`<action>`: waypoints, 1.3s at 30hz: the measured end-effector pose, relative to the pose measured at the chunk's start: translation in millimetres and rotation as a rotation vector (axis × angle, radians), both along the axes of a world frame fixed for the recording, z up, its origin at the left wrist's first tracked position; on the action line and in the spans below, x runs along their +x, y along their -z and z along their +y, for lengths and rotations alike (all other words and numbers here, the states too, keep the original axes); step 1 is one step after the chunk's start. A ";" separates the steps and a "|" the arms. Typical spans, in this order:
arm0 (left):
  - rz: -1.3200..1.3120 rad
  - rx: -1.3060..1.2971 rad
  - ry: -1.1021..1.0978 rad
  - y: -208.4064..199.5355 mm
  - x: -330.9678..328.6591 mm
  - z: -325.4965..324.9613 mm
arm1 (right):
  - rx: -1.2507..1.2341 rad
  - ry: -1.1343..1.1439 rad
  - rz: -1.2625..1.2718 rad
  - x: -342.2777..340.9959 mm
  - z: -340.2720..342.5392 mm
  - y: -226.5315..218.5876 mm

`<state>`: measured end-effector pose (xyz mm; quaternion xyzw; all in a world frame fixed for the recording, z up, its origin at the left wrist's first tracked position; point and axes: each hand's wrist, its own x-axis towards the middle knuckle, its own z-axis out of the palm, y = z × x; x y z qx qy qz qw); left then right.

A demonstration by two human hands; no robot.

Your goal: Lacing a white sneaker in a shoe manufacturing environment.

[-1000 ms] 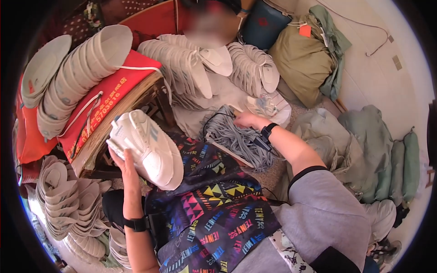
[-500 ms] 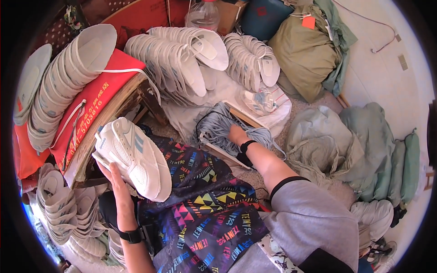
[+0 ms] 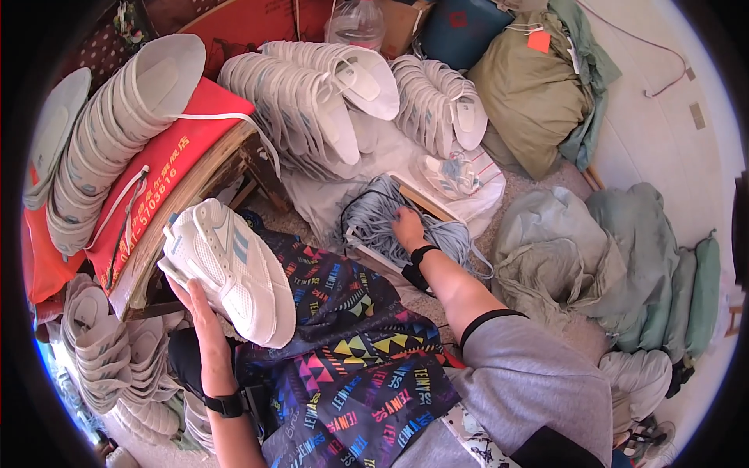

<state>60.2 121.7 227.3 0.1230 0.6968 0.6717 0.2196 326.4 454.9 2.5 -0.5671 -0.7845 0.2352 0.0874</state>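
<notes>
My left hand (image 3: 204, 324) is closed on a white shoe upper (image 3: 234, 261) with grey-blue side stripes, held tilted above my lap at the left. A second white layer shows along its edge, so there may be more than one upper. My right hand (image 3: 407, 228) rests in a heap of grey-blue shoelaces (image 3: 373, 212) that fills a shallow wooden-sided box (image 3: 425, 195). Its fingers are bent into the laces, closed on some of them, and the fingertips are partly hidden.
Nested shoe uppers stand on a red-covered wooden bench (image 3: 195, 175) at left, with further stacks (image 3: 300, 101) behind the box. One laced upper (image 3: 451, 175) lies on white sheeting. Olive sacks (image 3: 538, 93) and grey-green bags (image 3: 616, 249) stand at right. A patterned apron (image 3: 359, 343) covers my lap.
My right hand has risen a little out of the shoelaces, and more of its fingers show. The left hand keeps its hold on the upper. The whole view has shifted slightly.
</notes>
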 end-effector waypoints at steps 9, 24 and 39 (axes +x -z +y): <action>0.033 -0.044 0.001 1.1 -5.7 -3.8 | -0.064 -0.041 -0.038 -10.5 7.6 -2.9; 0.662 -0.037 0.040 -77.6 17.3 1.6 | -0.667 -0.085 0.773 -67.5 -1.4 -211.9; -0.241 0.088 0.527 -106.7 26.7 -22.7 | 0.139 -0.867 0.598 -130.2 -67.6 -366.6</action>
